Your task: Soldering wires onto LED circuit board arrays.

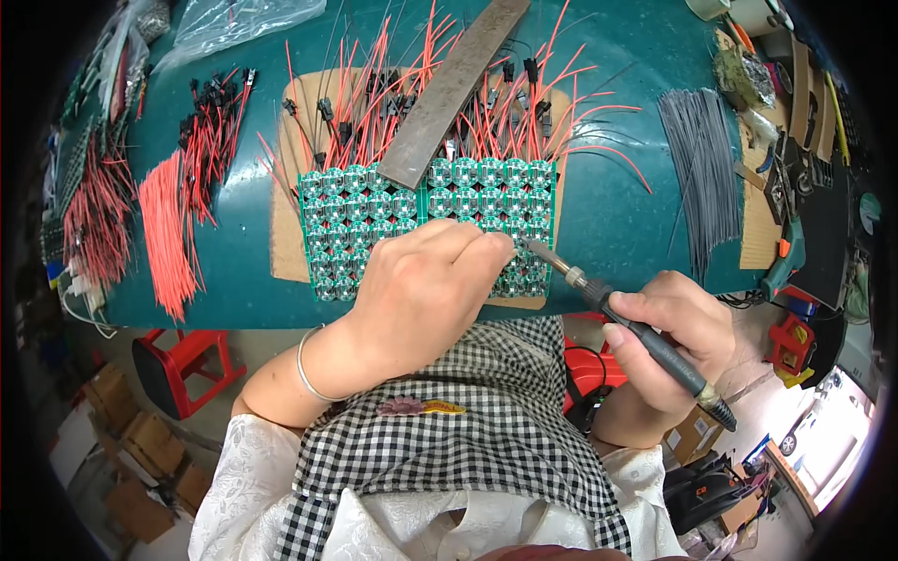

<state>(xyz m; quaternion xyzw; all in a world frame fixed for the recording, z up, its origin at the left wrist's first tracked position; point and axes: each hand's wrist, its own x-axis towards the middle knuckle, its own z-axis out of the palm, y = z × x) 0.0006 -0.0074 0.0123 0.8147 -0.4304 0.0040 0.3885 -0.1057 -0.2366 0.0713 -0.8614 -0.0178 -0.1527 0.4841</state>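
A panel of small green circuit boards (pixel 360 208), set in rows, lies in front of me on a brown board (pixel 288 243). My left hand (pixel 426 285) rests over the middle of the panel with its fingers pinched together; whatever they hold is hidden. In my right hand (pixel 692 327) is a soldering iron (pixel 659 351), gripped like a pen. Its tip reaches the panel just right of my left fingertips. Red and black wires with black connectors (pixel 510 112) fan out beyond the panel's far edge. Across them and the panel's edge lies a flat metal bar (pixel 458 89).
The green tabletop (pixel 608 215) holds bundles of red wires (pixel 168 234) and connector leads (pixel 220 126) on the left. A bundle of grey wires (pixel 697 168) lies right. Tools and a cardboard piece (pixel 758 238) sit at the right end. A red stool (pixel 192 369) stands below left.
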